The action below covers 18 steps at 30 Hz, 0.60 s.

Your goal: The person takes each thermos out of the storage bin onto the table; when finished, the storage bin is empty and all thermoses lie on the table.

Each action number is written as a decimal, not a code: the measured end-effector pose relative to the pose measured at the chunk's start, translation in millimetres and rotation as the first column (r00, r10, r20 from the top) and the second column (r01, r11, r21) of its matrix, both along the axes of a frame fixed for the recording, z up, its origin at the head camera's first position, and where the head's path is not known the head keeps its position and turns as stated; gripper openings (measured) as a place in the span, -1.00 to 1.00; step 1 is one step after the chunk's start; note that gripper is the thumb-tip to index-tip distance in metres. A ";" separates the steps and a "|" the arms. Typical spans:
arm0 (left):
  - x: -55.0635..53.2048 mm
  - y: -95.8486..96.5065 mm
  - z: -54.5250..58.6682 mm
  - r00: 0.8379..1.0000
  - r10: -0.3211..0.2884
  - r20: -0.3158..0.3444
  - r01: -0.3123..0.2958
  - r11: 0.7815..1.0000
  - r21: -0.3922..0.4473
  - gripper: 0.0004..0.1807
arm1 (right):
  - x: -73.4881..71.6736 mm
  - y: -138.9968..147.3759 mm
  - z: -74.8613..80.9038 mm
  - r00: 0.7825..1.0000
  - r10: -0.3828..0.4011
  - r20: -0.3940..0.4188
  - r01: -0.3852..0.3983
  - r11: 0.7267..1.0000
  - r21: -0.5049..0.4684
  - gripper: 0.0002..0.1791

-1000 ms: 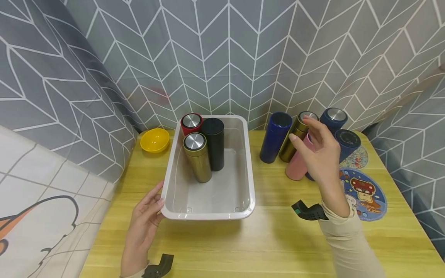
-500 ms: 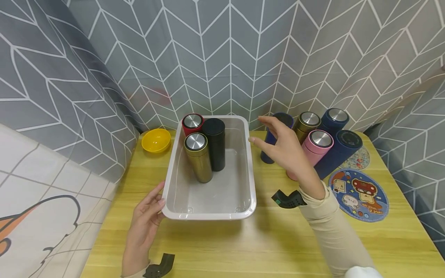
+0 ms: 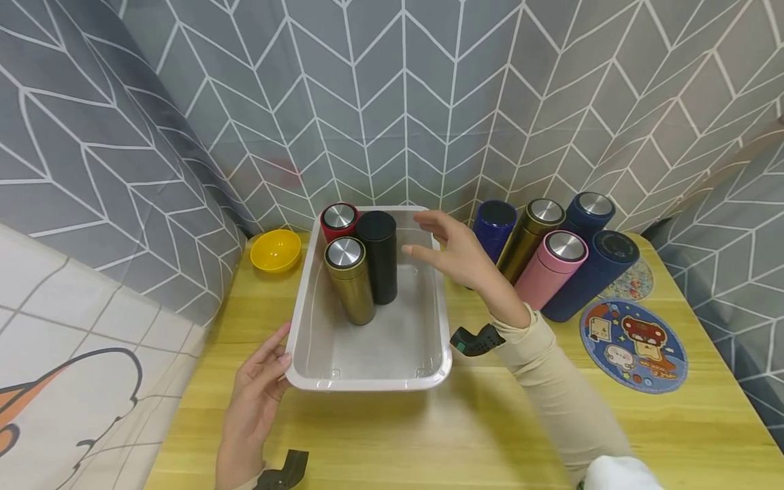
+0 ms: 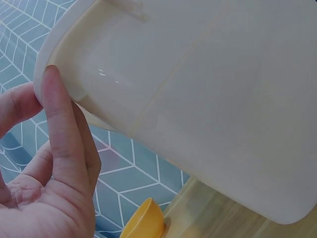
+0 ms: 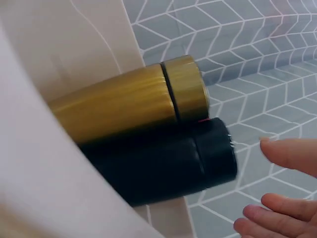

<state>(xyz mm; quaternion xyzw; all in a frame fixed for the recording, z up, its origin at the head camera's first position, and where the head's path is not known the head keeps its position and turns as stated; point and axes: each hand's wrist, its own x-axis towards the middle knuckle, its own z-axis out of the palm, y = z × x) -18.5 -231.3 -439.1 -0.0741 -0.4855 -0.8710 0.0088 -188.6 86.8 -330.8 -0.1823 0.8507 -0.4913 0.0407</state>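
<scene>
A white plastic bin point(image 3: 422, 371) holds three thermos flasks: a red one point(image 3: 338, 231), a black one point(image 3: 381, 265) and a gold one point(image 3: 352, 289). My left hand point(image 3: 257, 401) pinches the bin's left rim near the front corner. In the left wrist view the thumb and fingers of that hand point(image 4: 59, 144) meet at the rim. My right hand point(image 3: 456, 252) reaches over the bin's right rim, fingers spread and nothing in them. Its fingertips are just right of the black flask, apart from it. In the right wrist view the black flask point(image 5: 168, 166) lies nearest that hand point(image 5: 282, 198).
Right of the bin stand several more flasks, among them a shiny blue one point(image 3: 493, 228), a gold one point(image 3: 529, 235), a pink one point(image 3: 548, 272) and dark blue ones point(image 3: 588, 279). A yellow bowl point(image 3: 275, 250) is at the left. A round cartoon mat point(image 3: 637, 347) lies front right.
My right hand has moved left, from above the pink flask, past the shiny blue one, to over the bin's right rim. My left hand has stayed on the rim.
</scene>
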 end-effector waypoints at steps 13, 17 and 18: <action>-0.2 -0.2 -0.4 1.000 -0.009 -0.021 0.009 1.000 0.022 -0.44 | -25.3 -29.6 -16.6 0.996 0.038 0.079 -0.024 0.986 -0.165 -0.29; -0.8 -0.3 -0.2 1.000 -0.010 -0.023 0.011 1.000 0.018 -0.45 | -27.6 -34.8 -18.7 0.993 0.045 0.105 -0.028 0.987 -0.155 -0.23; -1.0 -0.3 -0.1 1.000 -0.011 -0.025 0.011 1.000 0.019 -0.45 | -27.9 -35.8 -18.9 0.993 0.053 0.108 -0.036 0.988 -0.152 -0.21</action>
